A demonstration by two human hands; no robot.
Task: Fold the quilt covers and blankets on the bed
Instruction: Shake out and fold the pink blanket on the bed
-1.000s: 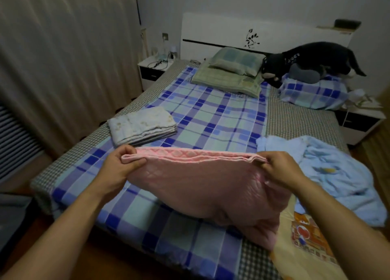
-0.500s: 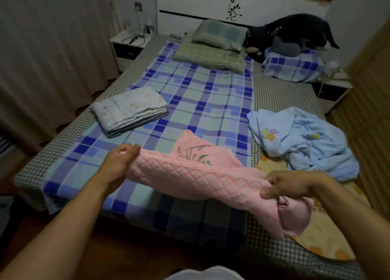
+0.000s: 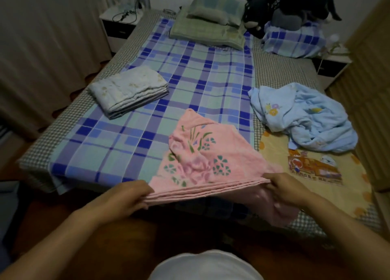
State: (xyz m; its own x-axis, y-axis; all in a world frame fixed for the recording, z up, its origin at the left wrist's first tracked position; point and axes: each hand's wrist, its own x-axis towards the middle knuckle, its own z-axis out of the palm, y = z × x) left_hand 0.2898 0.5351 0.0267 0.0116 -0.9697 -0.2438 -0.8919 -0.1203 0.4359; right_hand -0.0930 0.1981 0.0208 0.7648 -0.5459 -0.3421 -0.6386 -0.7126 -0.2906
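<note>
A pink blanket [image 3: 202, 153] with green flower prints lies folded in layers at the near edge of the bed [image 3: 147, 115]. My left hand [image 3: 128, 197] grips the left end of its stacked near edge, and my right hand [image 3: 285, 186] grips the right end. Its far part rests on the blue plaid sheet, and some of it hangs below my right hand. A crumpled light blue blanket [image 3: 306, 115] lies to the right. A folded whitish blanket [image 3: 128, 89] sits on the left of the bed.
A yellow cartoon-print cover [image 3: 316, 174] is spread at the near right. Green pillows [image 3: 211, 19], a dark plush toy [image 3: 291, 3] and a plaid pillow [image 3: 295, 41] sit at the head. Nightstands [image 3: 118, 26] flank the bed, and a curtain [image 3: 42, 47] hangs on the left.
Both hands have brought the pink blanket down from in the air and pulled its edge toward me. It now lies on the bed with the flower-print side up. The camera has tilted down.
</note>
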